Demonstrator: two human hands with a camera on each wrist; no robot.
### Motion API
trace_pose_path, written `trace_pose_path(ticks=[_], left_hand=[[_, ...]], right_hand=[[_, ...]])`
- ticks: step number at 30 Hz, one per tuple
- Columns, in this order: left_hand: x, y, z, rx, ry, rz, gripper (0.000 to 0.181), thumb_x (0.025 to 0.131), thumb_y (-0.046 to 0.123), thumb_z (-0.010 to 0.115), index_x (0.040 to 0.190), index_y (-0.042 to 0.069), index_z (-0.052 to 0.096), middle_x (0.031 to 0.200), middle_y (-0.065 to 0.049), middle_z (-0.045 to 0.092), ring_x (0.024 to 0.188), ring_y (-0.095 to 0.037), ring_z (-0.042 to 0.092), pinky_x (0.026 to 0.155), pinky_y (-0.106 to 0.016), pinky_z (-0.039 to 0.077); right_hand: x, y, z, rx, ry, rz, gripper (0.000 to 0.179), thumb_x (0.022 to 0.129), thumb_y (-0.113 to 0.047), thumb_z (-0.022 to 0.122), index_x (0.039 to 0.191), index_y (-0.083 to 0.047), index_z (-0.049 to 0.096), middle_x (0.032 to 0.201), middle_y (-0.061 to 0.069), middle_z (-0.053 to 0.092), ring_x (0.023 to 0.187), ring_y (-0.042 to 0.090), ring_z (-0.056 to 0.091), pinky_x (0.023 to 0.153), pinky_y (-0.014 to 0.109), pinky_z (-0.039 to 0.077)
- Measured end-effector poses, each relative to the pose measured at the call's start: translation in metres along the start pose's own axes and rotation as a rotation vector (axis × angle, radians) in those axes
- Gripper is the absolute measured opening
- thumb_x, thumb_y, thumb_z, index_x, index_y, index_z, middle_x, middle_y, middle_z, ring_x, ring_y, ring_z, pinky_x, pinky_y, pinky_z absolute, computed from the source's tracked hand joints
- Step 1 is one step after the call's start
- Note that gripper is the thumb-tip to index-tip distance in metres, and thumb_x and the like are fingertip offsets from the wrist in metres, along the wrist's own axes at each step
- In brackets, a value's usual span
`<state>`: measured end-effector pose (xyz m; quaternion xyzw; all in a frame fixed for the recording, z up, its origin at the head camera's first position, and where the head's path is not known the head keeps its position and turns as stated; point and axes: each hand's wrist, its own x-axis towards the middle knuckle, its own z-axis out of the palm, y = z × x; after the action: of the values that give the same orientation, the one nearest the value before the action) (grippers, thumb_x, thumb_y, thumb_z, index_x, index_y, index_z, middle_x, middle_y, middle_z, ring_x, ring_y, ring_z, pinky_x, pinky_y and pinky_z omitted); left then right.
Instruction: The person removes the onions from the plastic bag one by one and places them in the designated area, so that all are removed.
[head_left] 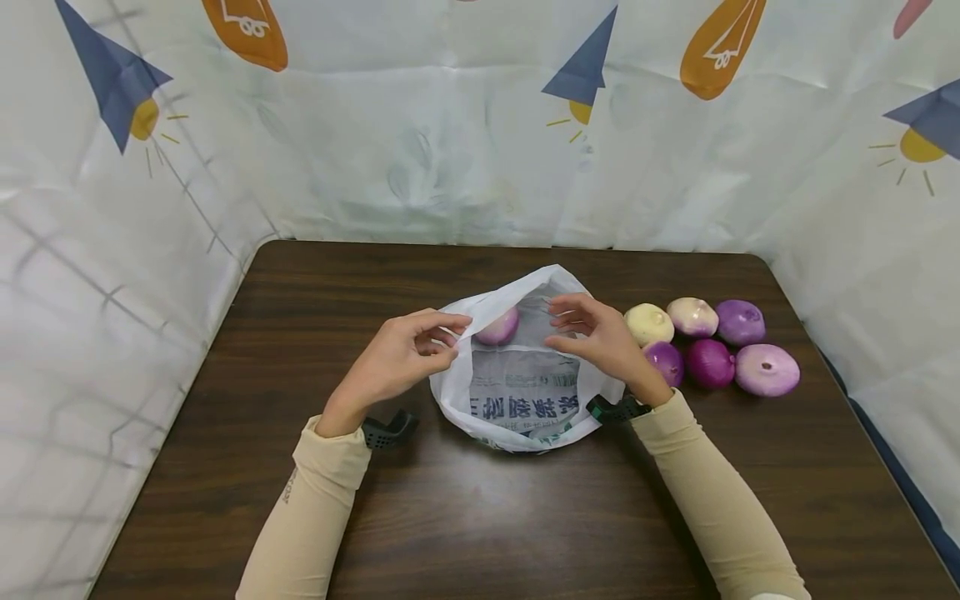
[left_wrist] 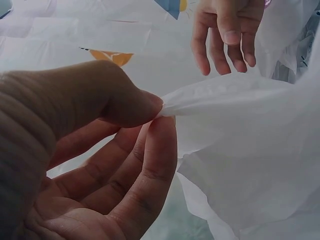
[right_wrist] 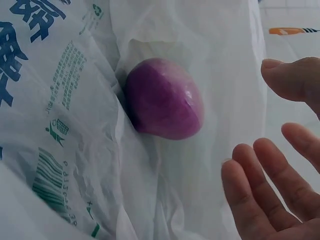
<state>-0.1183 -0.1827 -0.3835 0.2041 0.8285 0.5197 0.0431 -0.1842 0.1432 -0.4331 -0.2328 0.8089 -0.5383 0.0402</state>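
A white plastic bag [head_left: 525, 392] with printed lettering lies mouth-up on the table. Inside it is a purple onion [right_wrist: 162, 99], partly covered by the bag's edge in the head view. My left hand [head_left: 401, 354] pinches the bag's rim between thumb and forefinger, which the left wrist view shows close up. Over the right side of the bag's mouth hovers my right hand [head_left: 596, 337], its fingers spread and nothing between them. Just beyond that hand sits a group of several peeled onions [head_left: 711, 364], purple and pale.
The dark wooden table [head_left: 360, 275] runs back to a white patterned curtain [head_left: 450, 150] that hangs behind and on both sides. Each wrist wears a dark band [head_left: 390, 429]. The onions stand close together at the right.
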Motion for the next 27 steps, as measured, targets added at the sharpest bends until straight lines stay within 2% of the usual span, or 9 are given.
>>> trace_pose_path(ticks=[3, 6, 15, 27], left_hand=[[0.0, 0.0, 0.0, 0.012, 0.007, 0.002, 0.038, 0.093, 0.001, 0.069, 0.13, 0.007, 0.071, 0.122, -0.013, 0.072, 0.104, -0.023, 0.073, 0.086, -0.021, 0.06], [0.0, -0.001, -0.001, 0.016, 0.013, 0.001, 0.038, 0.093, 0.002, 0.07, 0.13, 0.007, 0.071, 0.123, -0.013, 0.072, 0.105, -0.023, 0.073, 0.088, -0.024, 0.061], [0.0, -0.002, -0.003, 0.01, 0.017, -0.002, 0.038, 0.092, 0.001, 0.07, 0.131, 0.006, 0.07, 0.124, -0.014, 0.072, 0.106, -0.025, 0.073, 0.09, -0.025, 0.061], [0.002, -0.005, -0.003, -0.005, 0.013, -0.004, 0.039, 0.092, 0.002, 0.07, 0.131, 0.005, 0.07, 0.128, -0.014, 0.071, 0.106, -0.026, 0.073, 0.089, -0.021, 0.06]], right_hand=[[0.003, 0.001, 0.004, -0.043, -0.015, 0.015, 0.058, 0.084, -0.009, 0.085, 0.137, -0.004, 0.061, 0.133, 0.022, 0.066, 0.113, 0.035, 0.071, 0.1, 0.043, 0.06], [0.007, 0.002, 0.009, -0.061, -0.022, 0.027, 0.058, 0.084, -0.011, 0.086, 0.136, -0.006, 0.062, 0.133, 0.022, 0.066, 0.113, 0.034, 0.071, 0.101, 0.049, 0.058], [0.021, 0.002, 0.026, -0.088, -0.001, 0.032, 0.057, 0.083, -0.011, 0.087, 0.133, 0.002, 0.063, 0.128, 0.026, 0.068, 0.11, 0.039, 0.072, 0.1, 0.052, 0.058], [0.038, 0.0, 0.04, -0.206, 0.007, 0.134, 0.059, 0.081, -0.026, 0.09, 0.132, -0.012, 0.065, 0.132, 0.013, 0.069, 0.112, 0.032, 0.073, 0.095, 0.047, 0.061]])
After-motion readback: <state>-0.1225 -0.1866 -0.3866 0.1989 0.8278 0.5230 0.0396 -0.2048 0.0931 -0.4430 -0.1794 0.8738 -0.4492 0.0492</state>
